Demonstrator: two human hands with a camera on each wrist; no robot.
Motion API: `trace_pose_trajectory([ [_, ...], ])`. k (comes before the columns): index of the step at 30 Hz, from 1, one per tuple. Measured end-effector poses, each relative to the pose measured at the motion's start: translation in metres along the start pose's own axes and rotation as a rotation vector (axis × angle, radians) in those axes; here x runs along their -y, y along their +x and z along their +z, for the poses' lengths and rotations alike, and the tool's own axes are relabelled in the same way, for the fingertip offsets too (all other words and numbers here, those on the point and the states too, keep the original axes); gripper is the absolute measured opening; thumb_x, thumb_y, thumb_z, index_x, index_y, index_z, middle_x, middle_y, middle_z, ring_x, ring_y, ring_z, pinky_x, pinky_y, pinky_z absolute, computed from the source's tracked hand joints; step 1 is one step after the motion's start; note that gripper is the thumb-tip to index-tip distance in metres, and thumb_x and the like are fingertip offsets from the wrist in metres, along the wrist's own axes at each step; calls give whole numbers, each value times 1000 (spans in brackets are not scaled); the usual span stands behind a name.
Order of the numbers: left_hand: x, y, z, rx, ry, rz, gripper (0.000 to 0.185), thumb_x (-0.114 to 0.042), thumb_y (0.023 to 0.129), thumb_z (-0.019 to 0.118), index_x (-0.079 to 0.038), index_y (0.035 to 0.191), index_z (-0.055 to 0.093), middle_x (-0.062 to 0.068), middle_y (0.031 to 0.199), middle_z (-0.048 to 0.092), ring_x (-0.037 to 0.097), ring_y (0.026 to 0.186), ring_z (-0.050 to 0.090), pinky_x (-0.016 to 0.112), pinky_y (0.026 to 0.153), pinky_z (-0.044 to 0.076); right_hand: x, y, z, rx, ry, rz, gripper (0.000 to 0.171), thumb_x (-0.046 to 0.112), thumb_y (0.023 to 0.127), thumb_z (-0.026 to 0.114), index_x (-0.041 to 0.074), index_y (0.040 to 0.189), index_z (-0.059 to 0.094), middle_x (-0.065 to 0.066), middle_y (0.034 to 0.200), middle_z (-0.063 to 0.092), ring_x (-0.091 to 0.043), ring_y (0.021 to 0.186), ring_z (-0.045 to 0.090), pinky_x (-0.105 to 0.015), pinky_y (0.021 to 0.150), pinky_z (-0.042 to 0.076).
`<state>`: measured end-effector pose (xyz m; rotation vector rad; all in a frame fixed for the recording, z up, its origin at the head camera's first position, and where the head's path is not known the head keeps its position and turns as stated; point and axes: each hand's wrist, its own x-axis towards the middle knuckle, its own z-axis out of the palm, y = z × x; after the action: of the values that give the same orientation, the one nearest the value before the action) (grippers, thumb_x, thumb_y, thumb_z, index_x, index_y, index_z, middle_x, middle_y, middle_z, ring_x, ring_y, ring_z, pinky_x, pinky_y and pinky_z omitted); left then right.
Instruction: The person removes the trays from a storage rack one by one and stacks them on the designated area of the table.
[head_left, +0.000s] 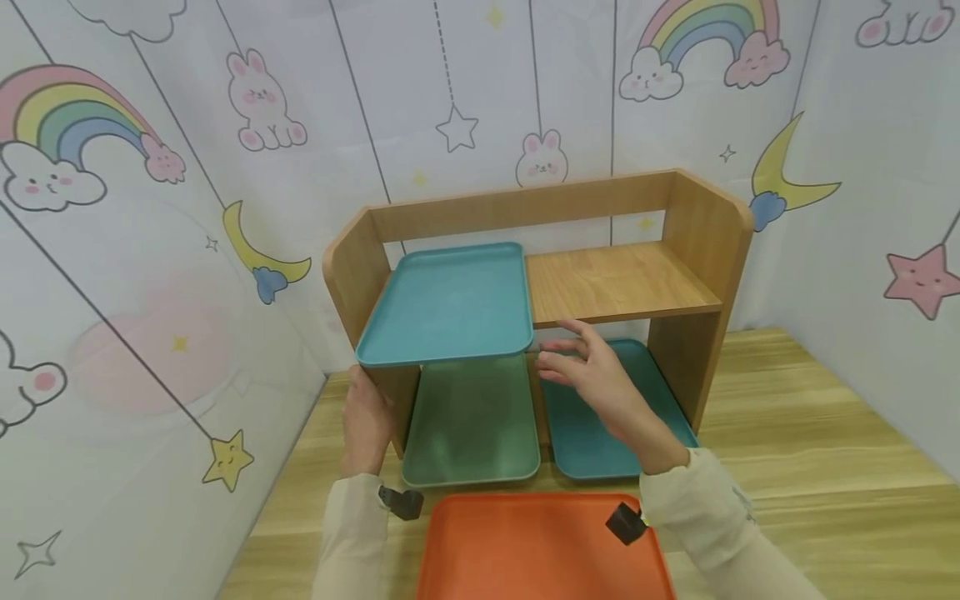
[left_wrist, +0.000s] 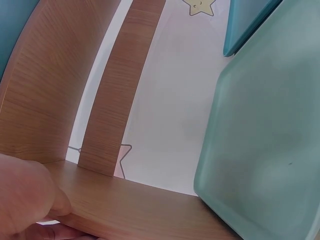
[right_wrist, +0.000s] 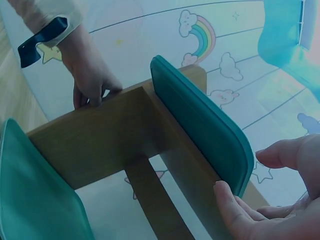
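Observation:
A small wooden shelf unit (head_left: 622,283) stands on the table. On the left half of its upper board lies a teal tray (head_left: 453,300), its front edge jutting past the board. My left hand (head_left: 366,421) grips the front edge of the left side panel (left_wrist: 135,205), thumb on the inner face and the other fingers partly hidden outside. Beside the teal tray's front right corner, my right hand (head_left: 592,375) has its fingers spread and holds nothing. In the right wrist view, one of its fingertips (right_wrist: 223,189) overlaps the edge of that tray (right_wrist: 200,120).
Under the upper board, a green tray (head_left: 476,425) lies at left and a darker blue tray (head_left: 600,442) at right. An orange tray (head_left: 547,550) lies in front of the unit. Patterned white cloth walls (head_left: 465,75) surround the wood-grain table (head_left: 810,442).

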<state>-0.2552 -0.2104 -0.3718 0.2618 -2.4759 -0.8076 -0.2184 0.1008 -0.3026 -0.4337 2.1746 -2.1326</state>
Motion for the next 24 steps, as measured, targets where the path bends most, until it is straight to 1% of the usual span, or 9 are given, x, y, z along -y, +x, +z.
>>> trace_pose_trajectory([
  [4, 0, -1, 1, -15, 5, 15, 28, -2, 94, 40, 8, 120, 37, 34, 106, 57, 52, 96, 59, 60, 78, 47, 3, 5, 7, 31, 52, 12, 69, 20, 95, 59, 13, 151, 19, -17, 139, 44, -32, 118, 58, -37, 98, 47],
  [7, 1, -1, 2, -21, 12, 22, 27, -2, 95, 40, 8, 120, 38, 34, 105, 57, 52, 95, 59, 60, 78, 47, 7, 6, 11, 46, 87, 25, 67, 19, 96, 58, 12, 150, 19, -17, 142, 40, -34, 121, 55, -37, 101, 45],
  [10, 1, -1, 1, -19, 16, 24, 26, -3, 95, 40, 8, 119, 38, 34, 104, 57, 52, 95, 59, 59, 78, 47, 9, 9, 15, 57, 108, 31, 66, 19, 96, 57, 12, 150, 20, -16, 145, 36, -29, 118, 57, -37, 102, 44],
  [12, 1, -1, 1, -17, 17, 27, 26, -3, 96, 39, 8, 119, 38, 34, 104, 57, 52, 95, 59, 59, 78, 47, 10, 10, 17, 62, 115, 32, 65, 18, 97, 56, 12, 150, 20, -17, 145, 34, -24, 113, 60, -37, 102, 44],
  [16, 1, -1, 1, -9, 14, 25, 27, -5, 97, 37, 8, 120, 37, 33, 105, 57, 51, 96, 59, 59, 79, 47, 10, 14, 20, 62, 132, 32, 64, 16, 97, 54, 11, 151, 19, -18, 144, 35, -16, 104, 63, -38, 103, 43],
  [21, 1, -1, 1, -12, 10, 27, 27, -4, 96, 38, 7, 120, 37, 34, 106, 57, 52, 97, 59, 60, 79, 47, 10, 15, 24, 47, 144, 33, 63, 13, 98, 52, 9, 151, 17, -20, 145, 33, -14, 100, 64, -39, 104, 42],
  [24, 2, -1, 1, -21, 9, 29, 26, -3, 96, 39, 7, 119, 38, 34, 104, 57, 52, 96, 58, 60, 79, 46, 11, 15, 27, 38, 181, 40, 62, 12, 99, 50, 10, 151, 17, -20, 143, 32, -15, 100, 64, -37, 102, 44],
])
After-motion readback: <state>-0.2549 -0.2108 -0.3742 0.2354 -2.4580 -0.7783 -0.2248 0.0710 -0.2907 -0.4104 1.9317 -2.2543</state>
